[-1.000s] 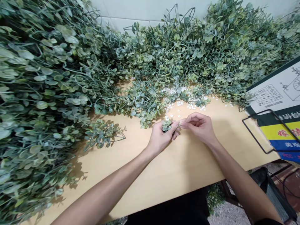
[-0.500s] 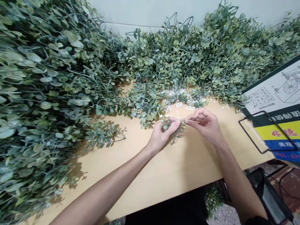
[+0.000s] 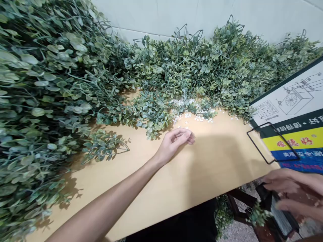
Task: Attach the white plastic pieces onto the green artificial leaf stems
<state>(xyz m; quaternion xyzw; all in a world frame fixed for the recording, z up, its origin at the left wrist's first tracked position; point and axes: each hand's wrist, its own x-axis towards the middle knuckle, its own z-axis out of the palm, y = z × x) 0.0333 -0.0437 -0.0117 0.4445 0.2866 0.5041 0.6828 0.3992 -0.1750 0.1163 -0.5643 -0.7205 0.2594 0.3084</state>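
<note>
My left hand (image 3: 174, 144) rests low over the wooden table with its fingers curled and the thumb against them. Whatever they hold, if anything, is hidden. Beyond its fingertips lie small white flower-like pieces (image 3: 199, 117) scattered at the foot of the greenery. At the lower right, past the table's edge, my right hand (image 3: 290, 188) is blurred, with fingers and thumb apart. Below and left of it a small artificial leaf sprig (image 3: 257, 214) is in the air or on the floor side; I cannot tell which, and it looks apart from the hand.
Artificial eucalyptus greenery (image 3: 58, 77) is heaped high along the left and back of the table (image 3: 151, 188). A single sprig (image 3: 104, 146) lies left of centre. A printed carton (image 3: 290, 111) with a black wire frame (image 3: 274, 143) stands at the right; a black mesh bag (image 3: 280, 215) is below.
My right hand has swung from beside the left hand down to the lower right, off the table. The sprig between my hands is gone from there; my left hand has barely moved.
</note>
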